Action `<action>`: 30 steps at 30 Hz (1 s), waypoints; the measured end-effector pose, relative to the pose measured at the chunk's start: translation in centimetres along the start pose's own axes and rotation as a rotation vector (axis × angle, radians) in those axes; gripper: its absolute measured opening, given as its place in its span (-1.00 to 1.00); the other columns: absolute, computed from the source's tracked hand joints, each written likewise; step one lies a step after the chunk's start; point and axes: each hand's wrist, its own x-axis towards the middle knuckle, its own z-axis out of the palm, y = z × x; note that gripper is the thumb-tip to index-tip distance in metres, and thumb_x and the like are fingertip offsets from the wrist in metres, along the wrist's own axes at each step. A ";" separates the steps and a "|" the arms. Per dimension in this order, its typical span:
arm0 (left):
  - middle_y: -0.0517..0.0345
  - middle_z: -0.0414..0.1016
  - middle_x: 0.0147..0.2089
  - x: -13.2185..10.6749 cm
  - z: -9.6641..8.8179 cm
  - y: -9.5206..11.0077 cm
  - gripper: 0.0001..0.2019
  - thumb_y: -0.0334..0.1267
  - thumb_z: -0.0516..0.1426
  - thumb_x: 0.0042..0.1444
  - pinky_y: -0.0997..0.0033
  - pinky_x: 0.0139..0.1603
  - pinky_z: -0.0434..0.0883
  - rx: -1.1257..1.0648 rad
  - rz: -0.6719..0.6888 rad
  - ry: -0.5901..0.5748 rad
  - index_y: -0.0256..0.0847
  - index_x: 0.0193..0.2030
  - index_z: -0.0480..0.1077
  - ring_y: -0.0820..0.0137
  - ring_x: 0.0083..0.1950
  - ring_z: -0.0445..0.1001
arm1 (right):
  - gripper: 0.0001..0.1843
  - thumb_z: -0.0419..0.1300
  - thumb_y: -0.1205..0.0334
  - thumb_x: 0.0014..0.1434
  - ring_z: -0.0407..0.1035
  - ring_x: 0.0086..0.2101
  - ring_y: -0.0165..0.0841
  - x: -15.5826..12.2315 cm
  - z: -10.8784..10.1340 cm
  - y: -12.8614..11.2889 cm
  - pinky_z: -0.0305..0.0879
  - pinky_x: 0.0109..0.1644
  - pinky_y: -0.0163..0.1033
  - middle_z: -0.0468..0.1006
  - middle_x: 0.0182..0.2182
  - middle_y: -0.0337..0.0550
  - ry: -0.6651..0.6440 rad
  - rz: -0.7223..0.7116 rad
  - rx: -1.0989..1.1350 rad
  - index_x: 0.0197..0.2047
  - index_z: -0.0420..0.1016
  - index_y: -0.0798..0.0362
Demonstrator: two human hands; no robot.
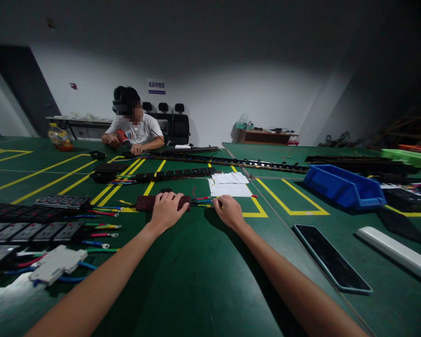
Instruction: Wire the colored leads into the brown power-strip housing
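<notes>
My left hand (167, 209) lies over a dark red rectangular block (145, 202), its fingers wrapped across the top and pressing it against the green table. Coloured wires (202, 204) run out from the block's right end towards my right hand (228, 210). That hand is closed in a pinch at the wires' far ends, its fingertips partly turned away from view. More short wires (126, 203) stick out at the block's left end. Just behind the wires, white paper sheets (229, 188) lie on the table.
Black socket strips (31, 232) with wire ends and a grey connector piece (58, 264) lie at left. A blue bin (344, 187), a phone (331, 257) and a white bar (396, 250) are at right. Across the table, a person (136, 131) holds a red power drill (123, 137).
</notes>
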 end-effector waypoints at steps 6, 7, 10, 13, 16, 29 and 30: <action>-0.11 0.57 -0.05 0.0 0.2 0.0 -0.57 0.05 0.01 0.38 -0.04 0.15 0.25 -0.004 0.000 0.015 -0.18 0.10 0.52 0.02 0.02 0.45 | -0.72 0.04 0.15 0.45 0.44 -0.20 -0.32 0.2 0.2 -0.2 0.17 -0.15 -0.27 0.59 -0.21 -0.11 0.019 0.069 0.022 -0.12 0.57 0.02; -0.11 0.57 -0.05 0.0 0.2 0.0 -0.57 0.05 0.01 0.38 -0.04 0.15 0.25 -0.006 -0.002 0.016 -0.18 0.10 0.52 0.02 0.03 0.45 | -0.72 0.05 0.15 0.45 0.44 -0.20 -0.32 0.2 0.2 -0.2 0.17 -0.14 -0.27 0.59 -0.20 -0.11 0.003 0.065 0.012 -0.12 0.57 0.02; -0.11 0.57 -0.05 0.0 0.1 0.0 -0.56 0.06 0.00 0.38 -0.02 0.14 0.26 0.002 0.000 0.014 -0.18 0.11 0.51 0.03 0.01 0.46 | -0.72 0.05 0.12 0.45 0.45 -0.18 -0.31 0.2 0.3 -0.2 0.19 -0.13 -0.27 0.60 -0.19 -0.09 -0.032 0.057 -0.020 -0.10 0.57 0.01; -0.10 0.56 -0.05 0.0 0.1 -0.1 -0.55 0.07 -0.01 0.39 -0.02 0.14 0.26 0.004 0.012 0.016 -0.19 0.12 0.50 0.05 0.01 0.46 | -0.71 0.04 0.12 0.46 0.45 -0.15 -0.31 0.2 0.2 -0.2 0.22 -0.11 -0.27 0.60 -0.17 -0.08 -0.049 0.051 -0.025 -0.06 0.57 0.02; -0.12 0.57 -0.04 0.0 0.1 -0.2 -0.53 0.06 -0.03 0.39 -0.04 0.14 0.27 -0.012 0.009 0.022 -0.21 0.13 0.50 0.05 0.00 0.47 | -0.74 0.06 0.14 0.45 0.46 -0.13 -0.31 0.2 0.0 -0.4 0.22 -0.09 -0.28 0.61 -0.14 -0.08 -0.068 0.036 -0.022 -0.04 0.55 0.02; -0.11 0.58 -0.02 0.3 -0.4 0.0 -0.54 0.05 -0.01 0.36 -0.01 0.16 0.28 -0.020 -0.024 -0.012 -0.18 0.13 0.51 0.06 0.03 0.48 | -0.75 0.05 0.14 0.46 0.45 -0.15 -0.29 0.3 0.0 -0.4 0.23 -0.11 -0.27 0.61 -0.18 -0.06 -0.062 -0.026 -0.005 -0.10 0.52 0.02; -0.11 0.58 -0.02 0.3 -0.4 0.0 -0.54 0.05 -0.02 0.37 -0.02 0.17 0.28 -0.016 -0.023 -0.017 -0.18 0.13 0.51 0.06 0.04 0.48 | -0.76 0.05 0.15 0.46 0.45 -0.15 -0.29 0.3 0.0 -0.4 0.23 -0.10 -0.27 0.61 -0.18 -0.06 -0.060 -0.028 -0.003 -0.10 0.52 0.02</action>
